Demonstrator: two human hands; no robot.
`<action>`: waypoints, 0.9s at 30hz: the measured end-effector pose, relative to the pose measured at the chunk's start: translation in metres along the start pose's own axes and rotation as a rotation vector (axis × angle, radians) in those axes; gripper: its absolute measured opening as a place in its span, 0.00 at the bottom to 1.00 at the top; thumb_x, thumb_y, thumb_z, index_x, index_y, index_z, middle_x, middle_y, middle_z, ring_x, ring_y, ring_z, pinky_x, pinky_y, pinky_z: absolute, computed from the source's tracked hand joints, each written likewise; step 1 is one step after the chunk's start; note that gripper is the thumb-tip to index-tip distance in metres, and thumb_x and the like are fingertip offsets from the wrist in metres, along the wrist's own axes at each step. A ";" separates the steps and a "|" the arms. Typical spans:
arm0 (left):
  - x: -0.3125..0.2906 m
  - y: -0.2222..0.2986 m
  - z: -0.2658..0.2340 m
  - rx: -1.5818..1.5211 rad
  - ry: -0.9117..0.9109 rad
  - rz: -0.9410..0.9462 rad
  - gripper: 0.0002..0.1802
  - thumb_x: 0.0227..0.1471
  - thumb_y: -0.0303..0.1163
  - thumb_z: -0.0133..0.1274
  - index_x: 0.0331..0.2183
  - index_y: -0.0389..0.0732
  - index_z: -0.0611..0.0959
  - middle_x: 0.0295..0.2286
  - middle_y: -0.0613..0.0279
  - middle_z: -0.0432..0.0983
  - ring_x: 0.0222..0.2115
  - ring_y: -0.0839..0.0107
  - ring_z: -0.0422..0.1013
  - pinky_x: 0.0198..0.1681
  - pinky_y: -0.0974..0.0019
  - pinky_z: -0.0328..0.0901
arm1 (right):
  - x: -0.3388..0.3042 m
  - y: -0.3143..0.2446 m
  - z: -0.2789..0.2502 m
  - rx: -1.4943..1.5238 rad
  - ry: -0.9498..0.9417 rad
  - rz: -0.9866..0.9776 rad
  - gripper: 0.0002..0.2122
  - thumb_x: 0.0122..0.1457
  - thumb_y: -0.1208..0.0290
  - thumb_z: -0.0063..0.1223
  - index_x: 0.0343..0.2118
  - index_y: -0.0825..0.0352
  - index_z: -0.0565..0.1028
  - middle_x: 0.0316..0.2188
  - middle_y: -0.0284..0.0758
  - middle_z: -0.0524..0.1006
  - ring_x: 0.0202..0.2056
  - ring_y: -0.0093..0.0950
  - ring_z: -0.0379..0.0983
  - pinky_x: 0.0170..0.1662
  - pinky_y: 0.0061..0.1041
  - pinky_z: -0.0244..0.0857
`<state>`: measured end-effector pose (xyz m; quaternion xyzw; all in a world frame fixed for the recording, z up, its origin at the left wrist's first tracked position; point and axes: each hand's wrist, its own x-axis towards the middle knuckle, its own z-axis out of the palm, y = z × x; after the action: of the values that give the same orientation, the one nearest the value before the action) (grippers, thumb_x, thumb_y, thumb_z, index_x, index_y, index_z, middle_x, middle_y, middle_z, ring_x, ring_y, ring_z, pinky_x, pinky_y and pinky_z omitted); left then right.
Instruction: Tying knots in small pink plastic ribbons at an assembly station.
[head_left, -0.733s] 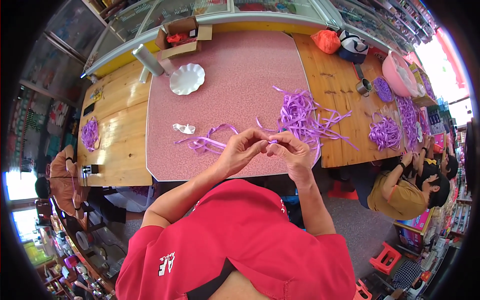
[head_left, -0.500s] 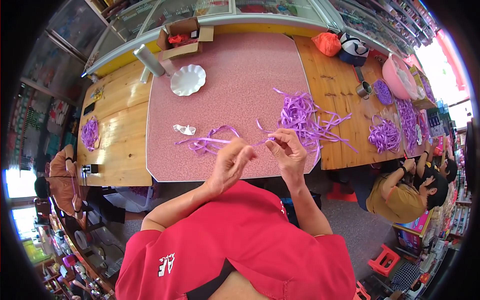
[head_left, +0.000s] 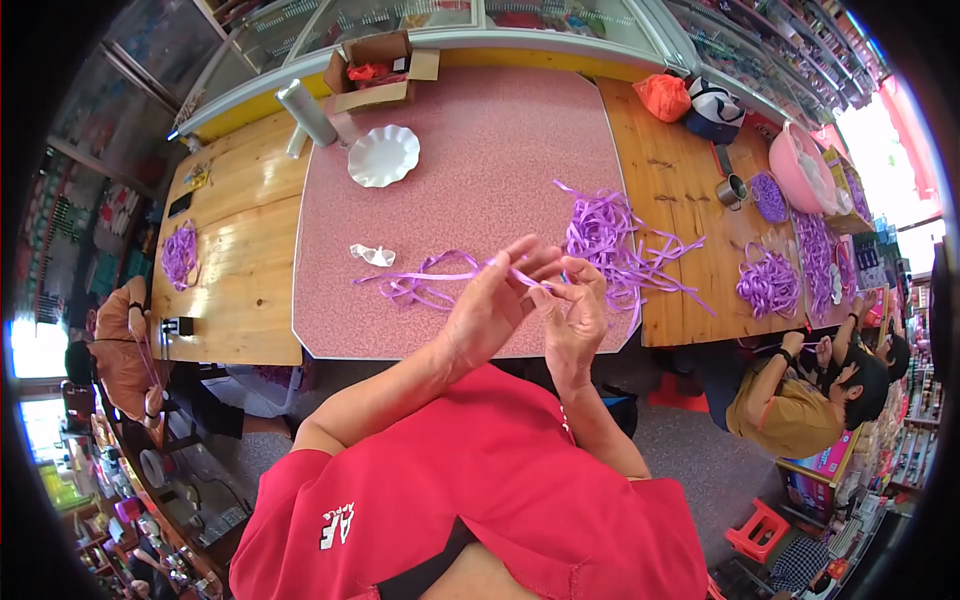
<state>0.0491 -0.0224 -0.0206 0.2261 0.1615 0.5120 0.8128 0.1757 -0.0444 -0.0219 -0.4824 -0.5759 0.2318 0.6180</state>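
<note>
Left hand (head_left: 497,297) comes in close to the right hand (head_left: 577,318), its fingers now unfolded

A moment earlier the left hand was curled and stood apart from the right; now it is higher and further right, its palm turned upward. Its fingers are long and slightly parted, and a narrow, glossy purple ribbon strand (head_left: 524,278) crosses them toward the right hand. Whether the left thumb presses on the strand, I cannot tell. The right hand stays in about the same place, pinching the ribbon between thumb and forefinger, with the other fingers bent.

Both hands are above the near part of a pink speckled tabletop (head_left: 480,140). Just left of them, loose purple ribbon loops (head_left: 430,276) lie on the surface. Beyond and to the right of the right hand spreads a large tangled heap of purple ribbon (head_left: 603,228), its trailing ends reaching over a varnished wooden table (head_left: 665,240).

Left of the hands, past the loops, lies a small crumpled whitish translucent piece (head_left: 373,256). Farther back are a white plate with a scalloped rim (head_left: 384,157), a tilted pale grey-green cylinder (head_left: 307,113) and an open brown cardboard box (head_left: 372,99) with something red inside.

On the wooden table at the right, a shiny metal cup (head_left: 731,190) sits near a round pink basin (head_left: 798,170); a looser purple ribbon bundle (head_left: 768,285) lies nearer. A person in a mustard-coloured shirt (head_left: 790,410) sits by that side.
</note>
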 end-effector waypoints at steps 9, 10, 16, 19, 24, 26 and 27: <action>0.005 0.080 -0.117 0.034 0.374 0.256 0.23 0.66 0.42 0.36 0.54 0.38 0.71 0.52 0.52 0.71 0.54 0.58 0.67 0.59 0.55 0.60 | 0.037 0.040 -0.089 0.970 0.293 0.445 0.07 0.64 0.76 0.48 0.42 0.70 0.75 0.48 0.47 0.75 0.52 0.39 0.71 0.61 0.43 0.62; 0.003 0.088 -0.128 0.033 0.372 0.260 0.23 0.66 0.42 0.36 0.54 0.38 0.71 0.52 0.52 0.71 0.54 0.58 0.67 0.59 0.55 0.60 | 0.043 0.044 -0.104 1.019 0.384 0.520 0.08 0.64 0.75 0.47 0.43 0.72 0.74 0.47 0.48 0.76 0.52 0.39 0.71 0.60 0.44 0.63; -0.010 0.107 -0.181 0.092 0.567 0.307 0.22 0.65 0.41 0.38 0.52 0.36 0.72 0.50 0.49 0.72 0.52 0.55 0.69 0.57 0.54 0.61 | 0.045 0.091 -0.159 1.107 0.555 0.478 0.06 0.60 0.75 0.55 0.38 0.71 0.73 0.37 0.40 0.79 0.40 0.29 0.77 0.55 0.39 0.69; -0.011 0.112 -0.188 0.117 0.636 0.331 0.21 0.65 0.41 0.38 0.51 0.36 0.72 0.50 0.49 0.73 0.51 0.56 0.69 0.57 0.54 0.62 | 0.046 0.102 -0.177 1.060 0.627 0.464 0.06 0.59 0.76 0.56 0.37 0.71 0.73 0.33 0.38 0.79 0.37 0.27 0.77 0.53 0.37 0.71; -0.011 0.112 -0.186 0.224 0.637 0.322 0.22 0.66 0.40 0.37 0.52 0.35 0.72 0.48 0.49 0.74 0.49 0.58 0.71 0.54 0.56 0.64 | 0.052 0.096 -0.183 0.868 0.739 0.411 0.05 0.61 0.75 0.55 0.36 0.70 0.75 0.34 0.36 0.79 0.30 0.21 0.73 0.43 0.26 0.74; -0.007 0.105 -0.171 0.291 0.582 0.307 0.22 0.66 0.40 0.37 0.52 0.35 0.72 0.47 0.50 0.75 0.47 0.59 0.72 0.53 0.58 0.65 | 0.054 0.088 -0.172 0.755 0.611 0.389 0.05 0.61 0.74 0.55 0.36 0.70 0.75 0.35 0.36 0.78 0.27 0.18 0.70 0.36 0.21 0.70; -0.005 0.100 -0.159 0.455 0.533 0.265 0.23 0.66 0.41 0.38 0.52 0.35 0.73 0.45 0.50 0.77 0.46 0.61 0.73 0.52 0.59 0.66 | 0.053 0.084 -0.167 0.641 0.484 0.368 0.05 0.61 0.74 0.55 0.37 0.69 0.75 0.35 0.35 0.78 0.24 0.16 0.67 0.30 0.16 0.66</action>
<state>-0.1074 0.0429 -0.1011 0.2787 0.4463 0.6046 0.5980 0.3665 -0.0185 -0.0469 -0.4011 -0.2183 0.3854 0.8018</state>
